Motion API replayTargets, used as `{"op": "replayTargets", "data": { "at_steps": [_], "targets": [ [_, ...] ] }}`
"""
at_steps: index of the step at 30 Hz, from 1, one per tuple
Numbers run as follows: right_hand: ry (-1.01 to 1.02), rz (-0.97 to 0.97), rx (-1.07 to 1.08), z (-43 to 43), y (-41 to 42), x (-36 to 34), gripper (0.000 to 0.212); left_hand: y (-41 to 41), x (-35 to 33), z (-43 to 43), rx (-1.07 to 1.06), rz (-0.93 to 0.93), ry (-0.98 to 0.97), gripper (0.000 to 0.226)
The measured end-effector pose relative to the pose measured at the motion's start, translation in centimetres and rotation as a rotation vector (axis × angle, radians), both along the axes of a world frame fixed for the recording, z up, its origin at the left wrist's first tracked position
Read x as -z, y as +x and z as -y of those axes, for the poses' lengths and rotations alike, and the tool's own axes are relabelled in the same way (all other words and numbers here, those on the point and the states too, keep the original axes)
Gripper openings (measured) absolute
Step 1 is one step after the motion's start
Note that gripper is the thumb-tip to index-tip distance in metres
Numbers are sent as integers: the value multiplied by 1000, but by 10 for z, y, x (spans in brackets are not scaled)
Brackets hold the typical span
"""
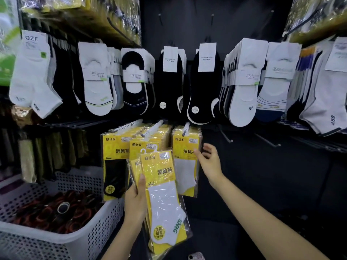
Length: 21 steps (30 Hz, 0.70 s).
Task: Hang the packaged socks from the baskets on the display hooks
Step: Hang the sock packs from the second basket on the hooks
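Observation:
My left hand [136, 200] grips a small stack of yellow sock packets [163, 194] with white socks inside, their white hangers pointing up. Three hooks on the dark display wall carry rows of the same yellow packets: a left row [114, 162] with black socks, a middle row [150, 136], and a right row [185, 162] with white socks. My right hand [210, 160] is open, its fingertips at the front packet of the right row. A white perforated basket [84, 239] stands at the lower left.
Above, white and black sock pairs [169, 81] on card hang in a row. Bare hooks [225, 136] stick out of the dark panel to the right of the yellow packets. The basket holds dark round items with reddish rims [56, 212].

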State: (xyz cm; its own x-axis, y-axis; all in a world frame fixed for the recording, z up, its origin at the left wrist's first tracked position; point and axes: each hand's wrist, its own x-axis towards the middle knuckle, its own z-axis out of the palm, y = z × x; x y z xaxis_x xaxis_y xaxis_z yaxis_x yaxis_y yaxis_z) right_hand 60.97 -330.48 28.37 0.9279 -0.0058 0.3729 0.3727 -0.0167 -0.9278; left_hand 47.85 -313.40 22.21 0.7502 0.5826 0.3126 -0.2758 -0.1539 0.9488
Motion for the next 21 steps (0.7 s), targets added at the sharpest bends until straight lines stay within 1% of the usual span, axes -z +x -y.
{"op": "replayTargets", "data": {
  "at_steps": [3,5,8,13,15,16,19,21],
  "targets": [
    [-38,30,10,-8,23,-12,45,2,-5,-8,-86,11,37,52],
    [-49,27,14,-12,31,-14,38,3,-5,-14,-78,34,47,52],
    [-96,89,49,-15,35,-15,24,5,-4,-21,-58,59,51,48],
    [-193,183,119,-3,28,-13,19,7,0,-24,-67,27,42,49],
    [-164,185,90,4,21,-14,16,7,0,-25,-61,14,49,57],
    [-145,191,77,7,17,-14,16,6,-1,-25,-66,10,56,58],
    [-130,226,55,11,5,-19,11,4,-7,-23,-113,45,94,50],
    [-101,215,-14,13,-4,-25,8,4,-12,-21,-148,75,146,49]
  ]
}}
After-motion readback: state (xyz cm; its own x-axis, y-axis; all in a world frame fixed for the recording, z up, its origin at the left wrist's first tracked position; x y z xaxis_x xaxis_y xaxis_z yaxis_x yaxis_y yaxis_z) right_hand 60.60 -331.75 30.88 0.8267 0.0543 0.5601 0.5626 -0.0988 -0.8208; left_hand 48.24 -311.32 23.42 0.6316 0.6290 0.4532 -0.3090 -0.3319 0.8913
